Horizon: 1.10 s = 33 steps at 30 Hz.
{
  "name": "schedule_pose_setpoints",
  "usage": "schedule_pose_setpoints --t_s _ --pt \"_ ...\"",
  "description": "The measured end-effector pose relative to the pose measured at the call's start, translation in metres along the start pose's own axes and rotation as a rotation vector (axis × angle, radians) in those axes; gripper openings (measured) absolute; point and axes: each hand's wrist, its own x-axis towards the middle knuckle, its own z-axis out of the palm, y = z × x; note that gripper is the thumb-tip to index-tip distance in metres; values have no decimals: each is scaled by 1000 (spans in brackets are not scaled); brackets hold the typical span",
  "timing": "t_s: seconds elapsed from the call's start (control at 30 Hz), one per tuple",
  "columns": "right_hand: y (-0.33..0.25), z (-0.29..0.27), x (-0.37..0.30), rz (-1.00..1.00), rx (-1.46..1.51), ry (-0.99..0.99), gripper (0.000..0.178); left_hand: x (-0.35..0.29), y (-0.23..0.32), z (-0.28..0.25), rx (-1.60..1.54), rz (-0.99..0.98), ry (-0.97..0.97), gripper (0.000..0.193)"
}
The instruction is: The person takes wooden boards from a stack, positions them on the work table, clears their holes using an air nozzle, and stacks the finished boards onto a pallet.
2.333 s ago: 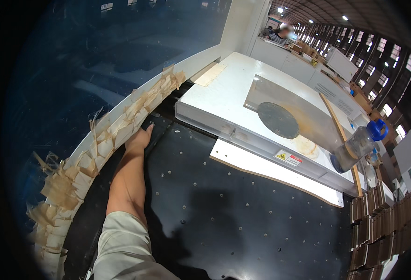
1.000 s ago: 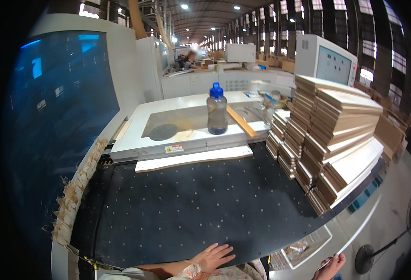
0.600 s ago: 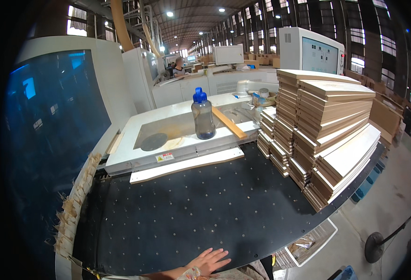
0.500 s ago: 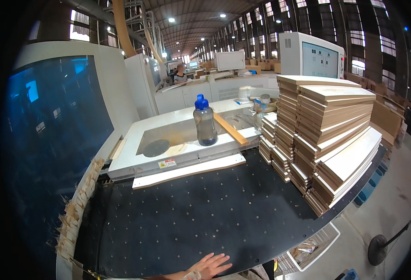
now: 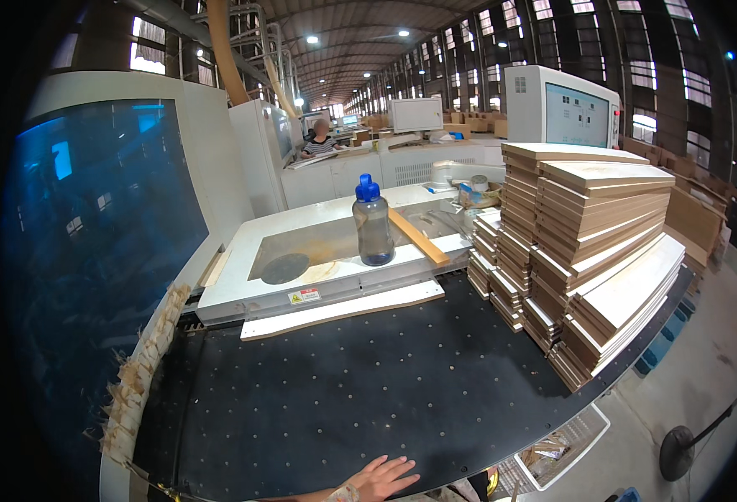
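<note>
My left hand [image 5: 383,480] lies at the near edge of the black table [image 5: 368,393], fingers spread and palm down, with nothing in it. Its forearm enters from the lower left. My right hand is out of sight. Along the table's far side rests a long white board [image 5: 343,310] with a gently curved edge, against the machine's rail. Tall stacks of white-faced boards with brown edges [image 5: 607,205] fill the table's right end, some leaning at a slant.
Behind the white board, a blue-capped bottle [image 5: 374,230] and a yellowish wooden strip [image 5: 419,237] sit on the machine bed [image 5: 243,293]. A large machine cover [image 5: 109,209] rises at left. A white basket [image 5: 565,448] stands below the right edge. Farther back, a person [image 5: 320,144] is near another machine.
The whole view has shifted slightly down. My left hand stays spread at the table's near edge, and the boards have not moved.
</note>
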Motion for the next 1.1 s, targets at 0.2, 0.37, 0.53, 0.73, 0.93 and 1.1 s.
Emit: schedule_pose_setpoints --t_s 0.2,0.37,0.53,0.73,0.93,1.1 --pt "-43 16 0 -89 85 106 17 2 -11 12 71 19 -5 58" --pt "-75 29 -12 -93 187 204 14 5 10 -11 20 -29 -38 60" --pt "-104 46 -38 -98 337 323 23 0 17 -13 -14 -49 -26 62" --pt "-126 57 -83 -131 527 439 39 -7 -24 22 383 227 71 63" --pt "-117 57 -98 -16 395 411 54 17 -7 -12 91 -34 -157 49" --pt "-140 60 -109 33 407 411 57 13 -9 -15 114 -33 -119 59"
